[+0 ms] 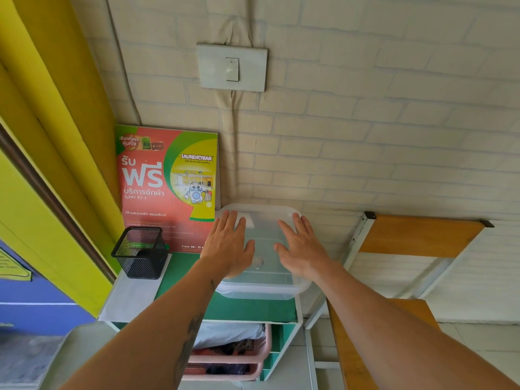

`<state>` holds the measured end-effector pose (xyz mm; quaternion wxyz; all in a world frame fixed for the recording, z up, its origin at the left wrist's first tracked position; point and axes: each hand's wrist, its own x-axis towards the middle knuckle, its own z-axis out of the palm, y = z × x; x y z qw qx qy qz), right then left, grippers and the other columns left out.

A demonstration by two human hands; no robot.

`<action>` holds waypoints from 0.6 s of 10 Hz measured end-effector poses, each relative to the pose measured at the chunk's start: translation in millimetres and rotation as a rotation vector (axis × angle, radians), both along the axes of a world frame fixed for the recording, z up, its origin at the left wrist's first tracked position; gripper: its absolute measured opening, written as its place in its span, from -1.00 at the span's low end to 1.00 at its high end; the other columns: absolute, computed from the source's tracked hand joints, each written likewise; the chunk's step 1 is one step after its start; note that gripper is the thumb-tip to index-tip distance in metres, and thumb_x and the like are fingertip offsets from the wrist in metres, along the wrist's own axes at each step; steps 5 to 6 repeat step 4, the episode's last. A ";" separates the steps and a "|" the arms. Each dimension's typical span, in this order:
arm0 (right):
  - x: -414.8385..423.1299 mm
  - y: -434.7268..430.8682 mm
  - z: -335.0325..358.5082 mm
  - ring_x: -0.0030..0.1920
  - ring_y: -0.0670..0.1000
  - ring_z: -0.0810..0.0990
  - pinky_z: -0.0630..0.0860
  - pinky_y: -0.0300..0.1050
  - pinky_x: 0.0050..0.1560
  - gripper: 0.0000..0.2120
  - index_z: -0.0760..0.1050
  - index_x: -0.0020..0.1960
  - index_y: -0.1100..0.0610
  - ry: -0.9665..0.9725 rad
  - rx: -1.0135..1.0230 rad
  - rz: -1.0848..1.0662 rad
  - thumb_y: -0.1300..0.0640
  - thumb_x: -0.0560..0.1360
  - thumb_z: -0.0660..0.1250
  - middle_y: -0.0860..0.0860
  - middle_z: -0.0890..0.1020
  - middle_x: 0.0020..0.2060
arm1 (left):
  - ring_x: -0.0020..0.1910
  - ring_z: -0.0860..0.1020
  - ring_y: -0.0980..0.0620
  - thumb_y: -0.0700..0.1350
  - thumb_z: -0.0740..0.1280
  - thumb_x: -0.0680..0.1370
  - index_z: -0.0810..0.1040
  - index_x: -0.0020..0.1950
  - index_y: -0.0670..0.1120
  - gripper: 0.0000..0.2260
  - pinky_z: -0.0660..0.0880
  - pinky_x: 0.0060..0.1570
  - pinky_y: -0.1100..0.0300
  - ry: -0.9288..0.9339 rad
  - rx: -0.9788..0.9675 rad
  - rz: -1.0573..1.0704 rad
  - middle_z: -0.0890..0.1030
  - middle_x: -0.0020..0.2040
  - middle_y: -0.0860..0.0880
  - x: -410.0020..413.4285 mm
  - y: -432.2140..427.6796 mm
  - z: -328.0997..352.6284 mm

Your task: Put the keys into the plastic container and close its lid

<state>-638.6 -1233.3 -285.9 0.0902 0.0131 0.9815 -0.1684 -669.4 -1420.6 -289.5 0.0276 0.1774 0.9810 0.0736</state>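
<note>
- The left hand [228, 243] lies flat, palm down, fingers spread and stretched forward, on the left half of the clear lid [263, 235] of the plastic container [264, 288]; it grasps nothing.
- The right hand [301, 246] lies the same way on the lid's right half, open and flat, holding nothing.
- Between the two hands, under the lid, a small blurred pale shape [257, 261] shows through the plastic; whether it is the keys cannot be told.
- The container stands beneath both palms on the green top [180, 266] of a small shelf unit.
- Left of the left hand stands a black mesh pen holder [140, 253].
- Beyond the left hand's fingertips, a red and green laundry poster [166, 187] leans upright against the wall.
</note>
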 end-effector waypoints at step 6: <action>44.3 67.9 32.3 0.57 0.07 -0.02 0.09 0.16 0.50 -0.37 0.03 0.58 0.01 0.056 -0.072 -0.152 -0.09 0.60 0.17 -0.01 0.02 0.60 | 0.50 0.23 -0.09 -0.03 0.14 0.59 0.21 0.52 -0.17 -0.49 0.14 0.51 -0.03 0.027 0.156 0.063 0.30 0.51 -0.10 25.4 26.3 18.2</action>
